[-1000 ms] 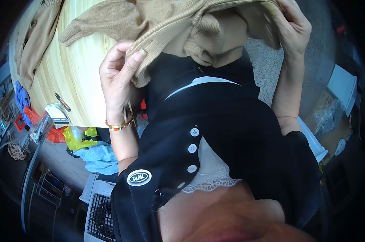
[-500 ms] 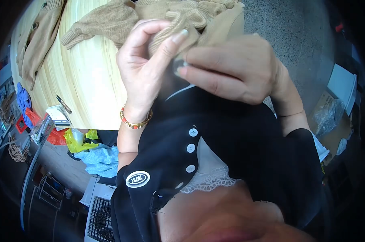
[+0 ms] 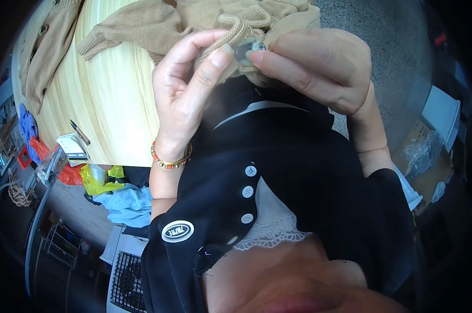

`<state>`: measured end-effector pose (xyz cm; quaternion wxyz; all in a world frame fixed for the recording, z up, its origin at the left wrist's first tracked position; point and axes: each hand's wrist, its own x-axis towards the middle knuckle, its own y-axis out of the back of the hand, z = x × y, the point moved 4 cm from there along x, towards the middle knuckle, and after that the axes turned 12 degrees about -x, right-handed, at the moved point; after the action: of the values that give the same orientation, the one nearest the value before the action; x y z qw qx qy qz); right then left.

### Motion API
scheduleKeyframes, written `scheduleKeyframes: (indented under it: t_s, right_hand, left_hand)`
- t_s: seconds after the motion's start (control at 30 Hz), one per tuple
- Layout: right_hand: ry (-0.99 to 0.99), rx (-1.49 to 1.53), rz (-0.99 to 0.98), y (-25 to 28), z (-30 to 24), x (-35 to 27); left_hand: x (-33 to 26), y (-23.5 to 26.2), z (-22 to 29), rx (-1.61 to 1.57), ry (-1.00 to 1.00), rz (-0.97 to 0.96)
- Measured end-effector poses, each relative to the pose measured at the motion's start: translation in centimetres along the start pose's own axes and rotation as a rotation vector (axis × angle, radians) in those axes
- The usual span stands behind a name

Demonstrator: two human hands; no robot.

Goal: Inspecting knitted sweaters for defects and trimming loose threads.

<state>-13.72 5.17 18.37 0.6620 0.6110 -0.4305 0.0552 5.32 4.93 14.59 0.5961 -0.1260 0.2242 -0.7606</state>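
Note:
A tan knitted cardigan [image 3: 142, 26] lies over the far part of the table, and its ribbed edge is up between my hands. My left hand [image 3: 186, 78] pinches that folded edge between thumb and fingers. Against the edge sits a round dark button with a pale, marbled rim [image 3: 244, 50]. My right hand [image 3: 319, 68] is closed, its thumb and index finger gripping the button's right side. Its other fingers are curled, and part of the button is hidden behind the thumb. Whether a thread or needle is there, I cannot make out.
Another tan buttoned knit piece [image 3: 51, 52] lies at the left of the wooden table [image 3: 111, 99]. A pen [image 3: 80, 131] and a small white box [image 3: 72, 147] are at its near edge. Below are a yellow plastic bag [image 3: 97, 182] and blue cloth [image 3: 126, 204]. Clear plastic wrap [image 3: 422, 154] lies at right.
My right hand has moved right and slightly up, and its blur has lessened. The button, mostly covered before, now shows between my hands. My left hand keeps its pinch on the knit edge.

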Motion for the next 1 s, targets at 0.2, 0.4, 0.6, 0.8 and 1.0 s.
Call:
scheduleKeyframes:
  t_s: [0.2, 0.4, 0.6, 0.8, 1.0]
  right_hand:
    - [0.005, -0.082, 0.007, -1.0, 0.0, 0.2]
    - [-0.064, -0.069, 0.034, -3.0, 0.2, -0.2]
    - [-0.188, 0.274, -0.085, -3.7, 1.3, 0.3]
    - [-0.258, 0.402, -0.209, -2.9, 2.6, 3.3]
    - [-0.049, 0.196, -0.065, -3.6, 2.2, 4.3]
  left_hand:
    - [0.2, 0.2, 0.3, 0.135, 0.031, -0.085]
    - [0.4, 0.8, -0.7, 0.409, -0.144, -0.026]
    - [0.4, 1.3, -0.4, 0.687, -0.398, -0.026]
    - [0.4, 2.0, -0.3, 0.677, -0.319, -0.001]
    - [0.6, 2.8, -0.7, 0.499, -0.234, 0.068]
